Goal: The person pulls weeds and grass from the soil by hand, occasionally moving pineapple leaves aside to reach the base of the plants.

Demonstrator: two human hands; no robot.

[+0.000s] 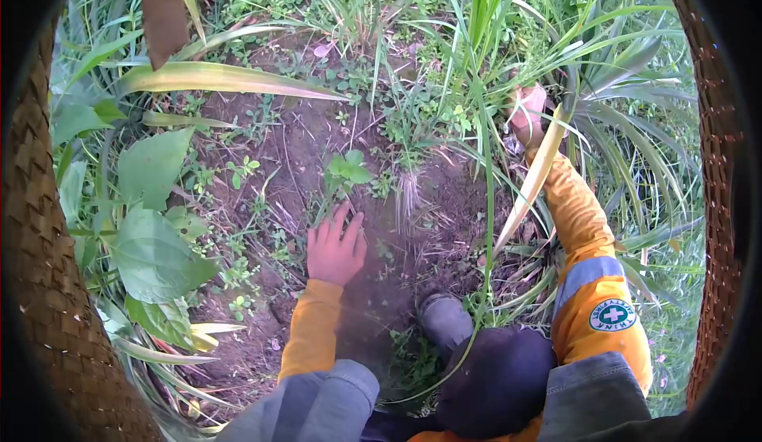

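My left hand (337,247) reaches low over the brown soil, fingers stretched out and slightly apart. Just beyond its fingertips grows a small green weed (349,169) with broad leaves. Off to the right, my right hand (527,112) is bent closed at the base of a spiky long-leaved plant (603,108), among green grass blades (480,21). Leaves cover part of its fingers, and I cannot tell what they hold. A yellowed dry leaf (533,180) crosses in front of my right wrist. Pale uprooted-looking fibres (408,196) lie between the two hands.
A broad-leaved plant (151,243) stands at the left. One long yellowish leaf (230,79) stretches across the upper left. My knee (496,378) and boot (444,319) are at the bottom centre. A woven brim (55,283) frames the left side.
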